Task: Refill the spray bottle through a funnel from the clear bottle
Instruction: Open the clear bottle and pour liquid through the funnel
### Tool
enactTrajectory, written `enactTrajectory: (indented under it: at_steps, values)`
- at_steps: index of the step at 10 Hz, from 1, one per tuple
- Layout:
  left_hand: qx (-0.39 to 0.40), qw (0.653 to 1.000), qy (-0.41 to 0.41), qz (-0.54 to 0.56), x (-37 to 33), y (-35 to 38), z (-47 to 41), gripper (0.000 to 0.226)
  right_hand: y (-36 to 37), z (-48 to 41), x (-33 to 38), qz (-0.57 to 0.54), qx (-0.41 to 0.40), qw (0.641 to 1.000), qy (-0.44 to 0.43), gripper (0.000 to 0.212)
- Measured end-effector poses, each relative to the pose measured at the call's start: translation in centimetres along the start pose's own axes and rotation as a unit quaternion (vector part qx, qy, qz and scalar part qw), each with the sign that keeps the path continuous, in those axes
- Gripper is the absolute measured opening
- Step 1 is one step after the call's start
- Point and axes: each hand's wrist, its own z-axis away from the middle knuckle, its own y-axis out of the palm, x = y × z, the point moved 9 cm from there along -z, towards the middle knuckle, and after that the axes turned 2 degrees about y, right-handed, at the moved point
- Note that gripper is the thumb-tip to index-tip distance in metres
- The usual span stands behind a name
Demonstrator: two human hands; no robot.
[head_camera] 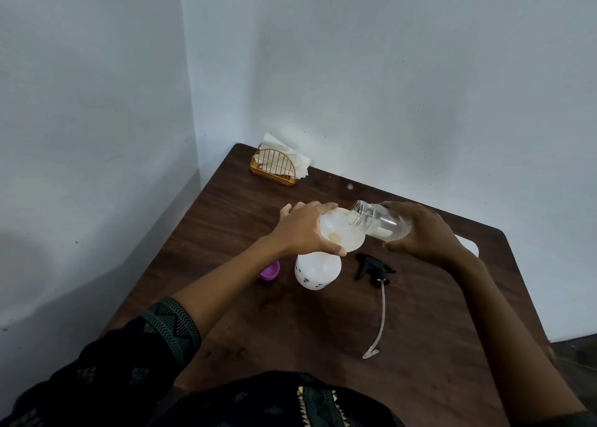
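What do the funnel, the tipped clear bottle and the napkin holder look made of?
Funnel: translucent whitish plastic, likely; light glows through it. Clear bottle: transparent plastic, probably, with moulded neck threads. Napkin holder: gold-coloured wire, seemingly metal, thin bars.

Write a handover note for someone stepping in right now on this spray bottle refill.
The left hand grips the funnel seated on the spray bottle.
The right hand holds the clear bottle tipped, mouth over the funnel.
The trigger head lies on the table right of the spray bottle, purple cap left of it.
Done: bottles open, funnel placed.
Left: finish pouring, lift funnel, refit trigger head.
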Motion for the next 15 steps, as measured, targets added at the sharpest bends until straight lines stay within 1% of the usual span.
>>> enactTrajectory:
  at_steps: [6, 15]
  values:
    - [0.001, 1.000, 0.001, 0.001, -0.10, -0.16, 0.22, 0.092, 0.19, -0.03, -0.11, 0.019, 0.002, 1.000, -0.005, 0.069]
    - [0.002, 1.000, 0.002, 0.000, -0.15, -0.13, 0.20, 0.093, -0.30, 0.09, 0.36, 0.003, -0.008, 1.000, -0.010, 0.070]
